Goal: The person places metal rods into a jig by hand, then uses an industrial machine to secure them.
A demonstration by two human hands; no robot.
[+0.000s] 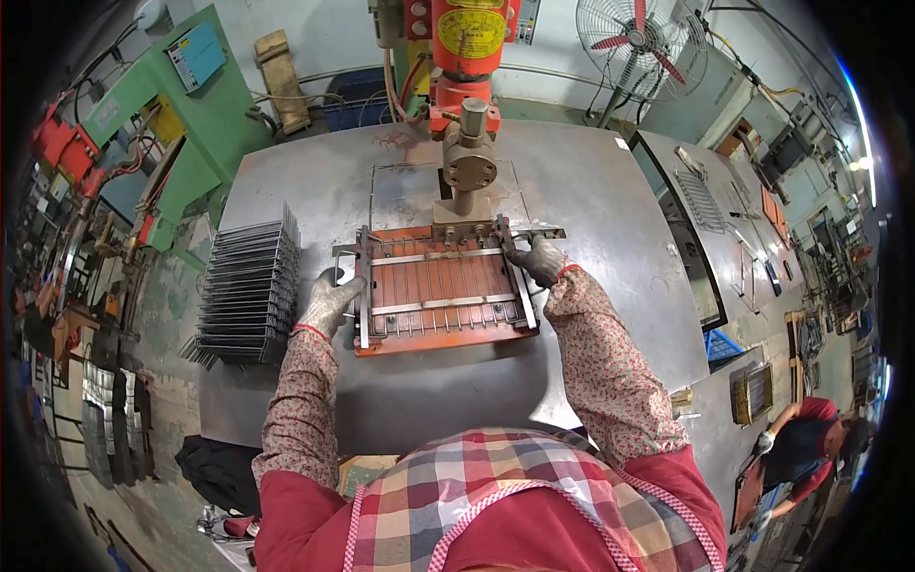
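A reddish-brown fixture plate lies on the metal table in front of me. Thin rods run across it under two flat metal strips, the nearer strip and the farther one. My left hand, in a grey glove, grips the plate's left edge, its thumb toward the side bar. On the other side my right hand, gloved too, holds the right edge by the dark side bar. A welding machine's metal head comes down over the fixture's far edge. Both hands' undersides are hidden.
A stack of wire racks stands on the table at left. Behind rises the red machine column, with a fan to its right. Another table holds wire parts. A co-worker is at far right.
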